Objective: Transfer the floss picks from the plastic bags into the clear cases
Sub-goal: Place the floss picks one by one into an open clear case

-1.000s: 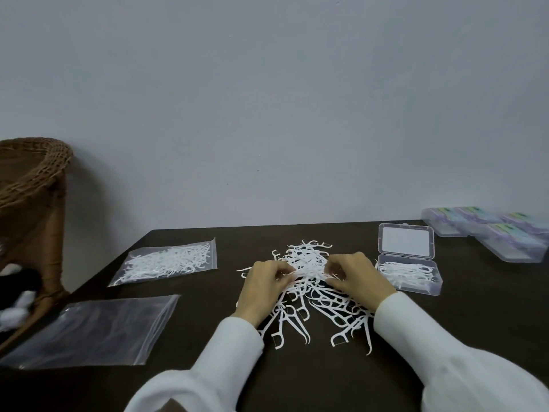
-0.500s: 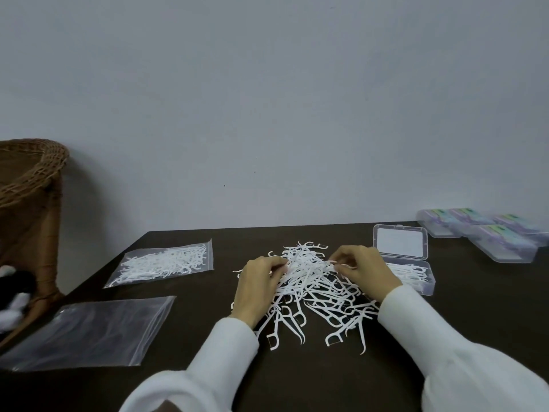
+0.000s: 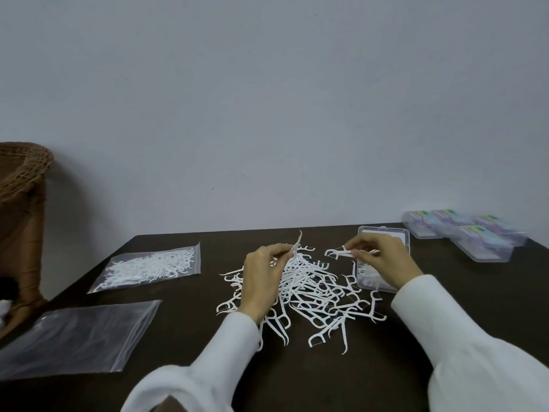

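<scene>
A loose pile of white floss picks (image 3: 309,289) lies on the dark table (image 3: 326,379) in front of me. My left hand (image 3: 261,278) pinches one floss pick (image 3: 297,243) and holds it up over the pile's far left side. My right hand (image 3: 383,257) pinches a few floss picks (image 3: 338,252) above the open clear case (image 3: 383,233), which holds several picks and is partly hidden by that hand. A sealed plastic bag full of picks (image 3: 151,267) lies to the left. An empty flat plastic bag (image 3: 74,337) lies nearer me on the left.
Several closed clear cases with coloured labels (image 3: 463,233) sit at the far right of the table. A wicker chair (image 3: 20,203) stands beyond the table's left edge. A plain wall rises behind the table.
Both hands have lifted off the pile. My right hand has moved right with picks to above the open case; my left hand has raised a single pick.
</scene>
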Demonstrator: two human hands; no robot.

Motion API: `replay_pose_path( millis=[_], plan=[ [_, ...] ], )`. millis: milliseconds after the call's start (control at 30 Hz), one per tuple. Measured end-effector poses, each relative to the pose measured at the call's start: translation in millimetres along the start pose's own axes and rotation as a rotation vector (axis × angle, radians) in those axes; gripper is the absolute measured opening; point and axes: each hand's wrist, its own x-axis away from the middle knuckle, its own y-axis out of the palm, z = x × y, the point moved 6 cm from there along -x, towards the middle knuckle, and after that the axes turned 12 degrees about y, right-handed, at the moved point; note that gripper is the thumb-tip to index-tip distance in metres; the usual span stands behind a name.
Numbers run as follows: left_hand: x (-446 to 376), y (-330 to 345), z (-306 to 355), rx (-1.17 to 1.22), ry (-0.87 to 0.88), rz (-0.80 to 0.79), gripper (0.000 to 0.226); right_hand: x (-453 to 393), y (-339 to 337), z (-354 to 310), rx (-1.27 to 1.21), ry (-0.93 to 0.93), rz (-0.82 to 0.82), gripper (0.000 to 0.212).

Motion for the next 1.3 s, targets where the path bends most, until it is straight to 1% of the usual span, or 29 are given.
replay_pose_path(
  millis=[167,267,367,500,600,667,833,933,1067,1200,1233,1300],
  plan=[
    [-13.2,30.5,22.6,0.092,0.022,-0.053,0.016,0.4,-28.0,16.8,-0.028,0.038,0.03,0.019],
    [-20.6,56.7,35.4,0.182,0.034,-0.103,0.015,0.5,-46.3,36.0,0.055,0.11,0.033,0.018],
    [-26.9,81.1,45.5,0.199,0.07,-0.171,0.016,-0.1,-55.6,48.0,0.13,0.153,0.026,0.015],
    [-33.0,109.4,51.4,0.188,0.077,-0.217,0.018,-1.0,-42.4,51.7,0.227,0.14,-0.071,0.019],
    [-33.3,122.8,53.6,0.18,0.086,-0.247,0.019,-1.4,-34.4,50.9,0.209,0.114,-0.097,0.021],
    [-33.5,127.5,54.7,0.147,0.104,-0.259,0.019,-1.3,-37.9,51.0,0.162,0.121,-0.066,0.019],
    [-30.6,139.7,62.4,0.074,0.179,-0.319,0.02,-1.1,-63.1,59.6,0.062,0.175,0.143,0.016],
    [-28.1,146.7,67.5,0.022,0.233,-0.359,0.021,-0.4,-71.1,68.4,0.033,0.231,0.181,0.019],
    [-25.4,153.6,71.1,0.016,0.265,-0.395,0.024,0.3,-72.0,75.6,0.043,0.296,0.135,0.019],
    [-20.4,157.5,71.4,0.075,0.284,-0.452,0.038,1.2,-68.4,80.6,0.107,0.352,0.079,0.015],
    [-19.5,156.8,70.8,0.108,0.267,-0.446,0.039,1.3,-68.1,82.0,0.111,0.363,0.06,0.014],
    [-20.0,152.6,69.4,0.156,0.223,-0.396,0.035,2.8,-66.8,84.6,0.119,0.393,0.013,0.012]
  ],
)
